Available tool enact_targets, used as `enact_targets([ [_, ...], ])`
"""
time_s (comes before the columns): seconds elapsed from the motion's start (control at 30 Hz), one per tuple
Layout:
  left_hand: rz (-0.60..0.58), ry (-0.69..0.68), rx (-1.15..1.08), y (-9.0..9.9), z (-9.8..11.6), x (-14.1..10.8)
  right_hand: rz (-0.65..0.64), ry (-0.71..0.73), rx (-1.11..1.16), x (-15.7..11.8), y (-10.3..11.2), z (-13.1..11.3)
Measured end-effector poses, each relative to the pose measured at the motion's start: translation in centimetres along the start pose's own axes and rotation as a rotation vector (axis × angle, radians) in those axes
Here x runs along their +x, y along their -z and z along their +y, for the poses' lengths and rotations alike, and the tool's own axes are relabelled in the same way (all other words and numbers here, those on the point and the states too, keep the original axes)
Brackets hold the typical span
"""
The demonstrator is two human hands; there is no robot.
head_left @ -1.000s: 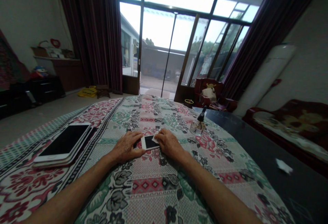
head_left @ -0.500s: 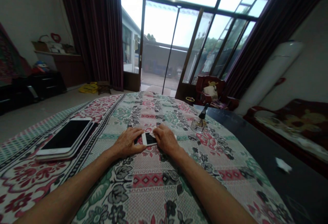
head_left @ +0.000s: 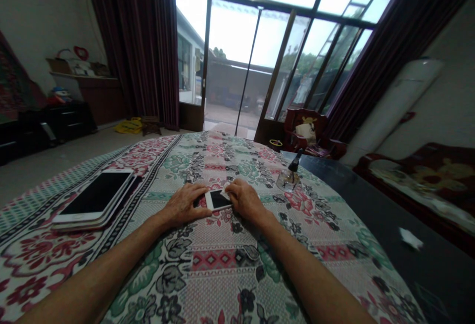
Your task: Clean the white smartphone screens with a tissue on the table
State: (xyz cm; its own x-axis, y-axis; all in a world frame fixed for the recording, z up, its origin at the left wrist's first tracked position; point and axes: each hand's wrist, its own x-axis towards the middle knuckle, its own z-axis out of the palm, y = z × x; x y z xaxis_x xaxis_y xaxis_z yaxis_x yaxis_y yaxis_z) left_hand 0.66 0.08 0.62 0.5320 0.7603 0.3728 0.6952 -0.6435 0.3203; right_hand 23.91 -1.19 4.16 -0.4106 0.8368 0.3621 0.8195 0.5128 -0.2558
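A small white smartphone (head_left: 218, 199) with a dark screen lies flat on the patterned tablecloth (head_left: 213, 284). My left hand (head_left: 187, 204) grips its left end, thumb at the near edge and fingers at the far edge. Over the phone's right end, my right hand (head_left: 243, 199) has its fingers pinched on a small white wipe (head_left: 224, 194), which touches the screen. The wipe is mostly hidden by the fingers, as is the phone's right end. To the left lies a stack of white tablets (head_left: 96, 195), the top one with its black screen up.
Right of my right hand stands a small glass bottle (head_left: 287, 180) with a black-handled brush or applicator (head_left: 296, 161). A crumpled white tissue (head_left: 410, 238) lies on the dark surface (head_left: 389, 215) at the right. A wooden armchair (head_left: 306, 133) stands beyond the table.
My right hand has slid slightly to the right over the phone, so more of the screen and the white wipe shows. The left hand has stayed at the phone's left end.
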Motion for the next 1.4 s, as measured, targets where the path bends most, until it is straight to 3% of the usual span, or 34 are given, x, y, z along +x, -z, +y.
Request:
enact_targets([
  [0.17,-0.014,0.014,0.004,0.0,0.0,0.1,0.006,-0.068,-0.072,0.8,-0.5,-0.6],
  [0.4,0.011,-0.006,-0.010,-0.3,-0.4,0.1,-0.059,0.207,0.027,1.0,-1.0,-2.1],
  [0.57,-0.003,-0.036,-0.027,-0.3,-1.0,0.0,-0.113,0.328,0.139,0.5,-0.3,-1.7],
  [0.67,-0.010,-0.033,-0.045,-0.1,-1.1,-0.1,-0.141,0.309,0.176,0.3,-0.1,-0.9],
  [0.8,-0.038,-0.031,-0.069,0.1,-1.0,0.0,-0.038,0.221,0.177,0.6,-0.6,-0.1],
  [1.0,-0.002,0.043,-0.120,0.2,-0.6,0.1,-0.003,0.160,0.115,1.5,-1.9,-0.7],
  [1.4,0.046,-0.001,-0.146,-0.5,-1.4,0.0,0.003,0.353,0.235,1.2,-2.6,-1.6],
])
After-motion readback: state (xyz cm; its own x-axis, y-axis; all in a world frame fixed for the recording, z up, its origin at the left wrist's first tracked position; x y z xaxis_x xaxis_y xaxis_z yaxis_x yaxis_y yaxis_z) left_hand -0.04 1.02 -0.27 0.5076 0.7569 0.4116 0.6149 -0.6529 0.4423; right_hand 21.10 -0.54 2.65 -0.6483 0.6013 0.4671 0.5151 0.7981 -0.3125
